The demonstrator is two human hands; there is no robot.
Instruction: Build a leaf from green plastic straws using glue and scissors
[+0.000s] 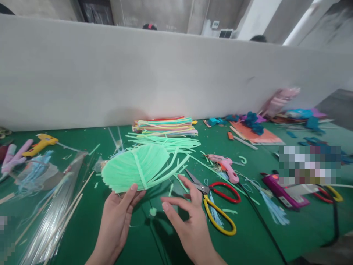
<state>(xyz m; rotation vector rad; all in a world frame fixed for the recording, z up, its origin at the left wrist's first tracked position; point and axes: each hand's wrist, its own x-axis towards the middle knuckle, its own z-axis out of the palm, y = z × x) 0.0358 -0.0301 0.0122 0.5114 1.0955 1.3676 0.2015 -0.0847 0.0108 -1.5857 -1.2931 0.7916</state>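
Observation:
My left hand (117,221) holds a light green fan-shaped piece made of many thin strips (136,166) by its lower edge, thumb on top, just above the green table. A narrow strip crosses the fan's middle, and loose strip ends trail off to the right. My right hand (187,217) hovers beside it with fingers spread and holds nothing; its fingertips are close to the trailing strips and to the blades of the red-and-yellow scissors (217,200).
A stack of coloured strips (165,127) lies behind the fan. A pink glue gun (226,165), a yellow glue gun (41,143), clear wrapped sticks (52,217), a purple tool (284,191) and blue scraps (252,121) litter the green table (248,235). A grey partition (138,73) stands behind.

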